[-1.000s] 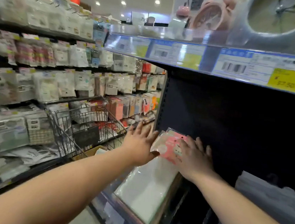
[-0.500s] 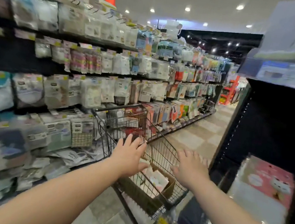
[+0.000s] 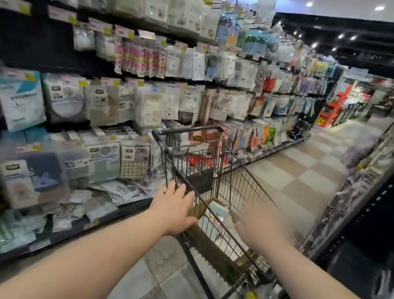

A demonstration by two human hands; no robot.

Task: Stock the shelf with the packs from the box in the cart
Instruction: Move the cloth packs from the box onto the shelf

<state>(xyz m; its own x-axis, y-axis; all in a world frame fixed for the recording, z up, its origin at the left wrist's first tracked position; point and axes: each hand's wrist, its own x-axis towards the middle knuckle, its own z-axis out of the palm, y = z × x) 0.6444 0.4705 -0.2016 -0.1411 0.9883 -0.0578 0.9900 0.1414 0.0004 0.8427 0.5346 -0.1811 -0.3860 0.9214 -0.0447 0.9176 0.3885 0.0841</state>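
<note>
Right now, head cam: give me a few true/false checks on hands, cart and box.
1. The left hand and the right hand both hold nothing. True.
2. A cardboard box sits in the cart. True.
3. The box is empty. False: packs lie in it.
4. The right hand grips the cart's handle. False: it hovers open over the box, away from the handle at the far end.

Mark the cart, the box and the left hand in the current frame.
cart (image 3: 186, 130): head view, on the black handle bar.
box (image 3: 200, 208): head view, on the tan cardboard flap.
left hand (image 3: 171, 210): head view, on the back of the hand.
</note>
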